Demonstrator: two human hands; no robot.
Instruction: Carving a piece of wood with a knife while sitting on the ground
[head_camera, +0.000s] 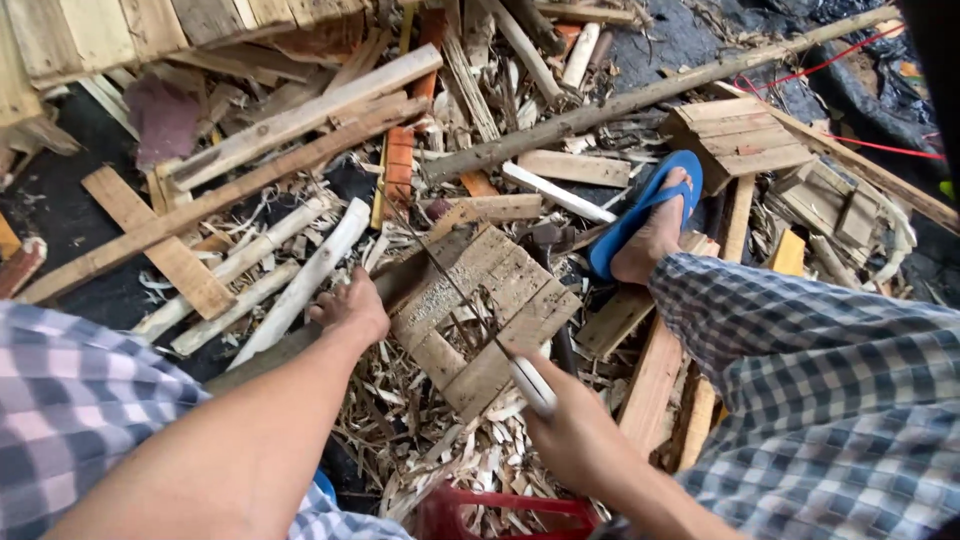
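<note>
My left hand (350, 305) is closed over a dark wooden bar (420, 272) that slants across a small slatted wooden block (500, 320). My right hand (575, 435) grips the white handle of a thin-bladed saw (530, 385). Its blade runs up and to the left over the block and the bar. Sawdust lies on the block's slats. My foot in a blue flip-flop (645, 215) rests on planks just right of the block.
Wood scraps, peeled sticks (300, 275), planks and shavings cover the ground all around. A long pole (640, 100) crosses the back. A small slatted box (735, 135) sits at the right, a red plastic frame (500, 508) near my knees.
</note>
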